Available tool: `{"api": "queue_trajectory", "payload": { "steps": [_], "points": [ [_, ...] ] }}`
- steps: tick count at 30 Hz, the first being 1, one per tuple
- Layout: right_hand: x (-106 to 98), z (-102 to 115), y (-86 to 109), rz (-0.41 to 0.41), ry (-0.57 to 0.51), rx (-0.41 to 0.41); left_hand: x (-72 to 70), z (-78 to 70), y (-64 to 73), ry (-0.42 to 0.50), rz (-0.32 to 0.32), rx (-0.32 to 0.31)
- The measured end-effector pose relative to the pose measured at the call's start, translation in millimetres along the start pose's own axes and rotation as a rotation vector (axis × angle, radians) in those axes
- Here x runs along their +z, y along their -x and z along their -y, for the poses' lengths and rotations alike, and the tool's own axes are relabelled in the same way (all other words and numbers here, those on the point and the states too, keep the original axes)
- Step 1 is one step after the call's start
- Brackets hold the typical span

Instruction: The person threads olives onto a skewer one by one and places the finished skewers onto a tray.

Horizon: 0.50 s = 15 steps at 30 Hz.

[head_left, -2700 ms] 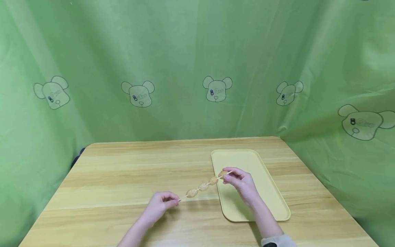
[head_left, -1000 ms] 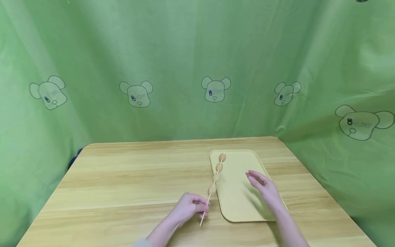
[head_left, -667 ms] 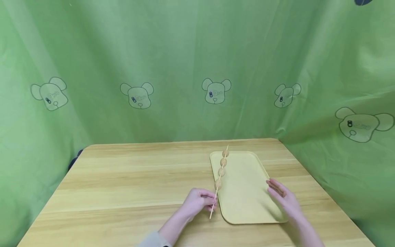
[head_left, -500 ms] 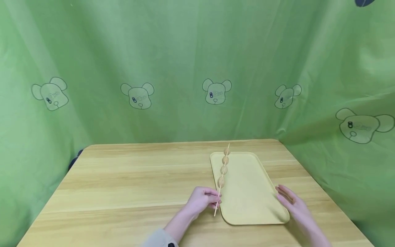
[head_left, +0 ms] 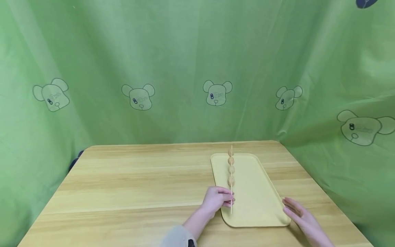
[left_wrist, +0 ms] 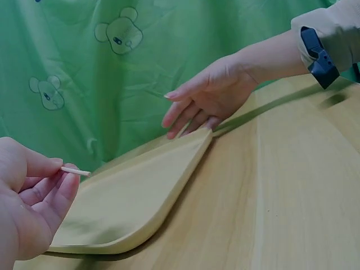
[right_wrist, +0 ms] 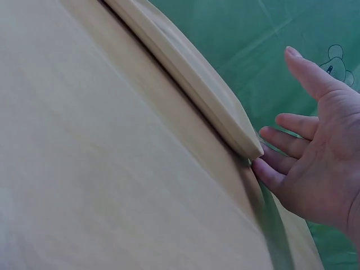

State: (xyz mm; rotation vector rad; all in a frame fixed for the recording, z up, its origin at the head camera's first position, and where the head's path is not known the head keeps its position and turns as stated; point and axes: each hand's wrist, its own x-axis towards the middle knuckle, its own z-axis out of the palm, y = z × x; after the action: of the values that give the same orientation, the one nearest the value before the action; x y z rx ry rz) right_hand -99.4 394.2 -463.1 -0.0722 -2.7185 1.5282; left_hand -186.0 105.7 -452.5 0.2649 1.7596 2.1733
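Note:
My left hand (head_left: 216,199) pinches the lower end of a skewer (head_left: 231,169) threaded with several brown, ball-like pieces. The skewer points straight away from me over the left part of a pale yellow tray (head_left: 256,202); whether it touches the tray is unclear. From the left wrist, only the stick's short end (left_wrist: 79,171) shows between thumb and fingers; the pieces are out of that view. Fingers spread and holding nothing, my right hand (head_left: 302,219) is beside the tray's near right corner. In the right wrist view its little finger (right_wrist: 267,174) lies right by the tray's edge.
A wood-grain table (head_left: 123,192) carries the tray on its right side, with bare surface at left. Green curtains (head_left: 172,51) printed with bear heads hang behind and at both sides. A dark band (left_wrist: 319,56) circles the right wrist.
The right hand let go of the skewer's far end and moved right to the tray's edge. The left hand swung the skewer from slanting to pointing away and carried it right, over the tray.

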Motion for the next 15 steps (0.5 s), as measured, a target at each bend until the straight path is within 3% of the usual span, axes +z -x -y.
{"api": "queue_trajectory", "payload": {
  "steps": [11,15],
  "points": [
    [-0.2,3.1,1.9,0.051,0.014,0.122,27.3,17.1,-10.2,-0.003,-0.116,-0.035],
    [0.0,2.2,1.4,0.065,-0.011,0.111,35.1,20.4,-14.7,-0.024,-0.167,-0.064]
  ]
}}
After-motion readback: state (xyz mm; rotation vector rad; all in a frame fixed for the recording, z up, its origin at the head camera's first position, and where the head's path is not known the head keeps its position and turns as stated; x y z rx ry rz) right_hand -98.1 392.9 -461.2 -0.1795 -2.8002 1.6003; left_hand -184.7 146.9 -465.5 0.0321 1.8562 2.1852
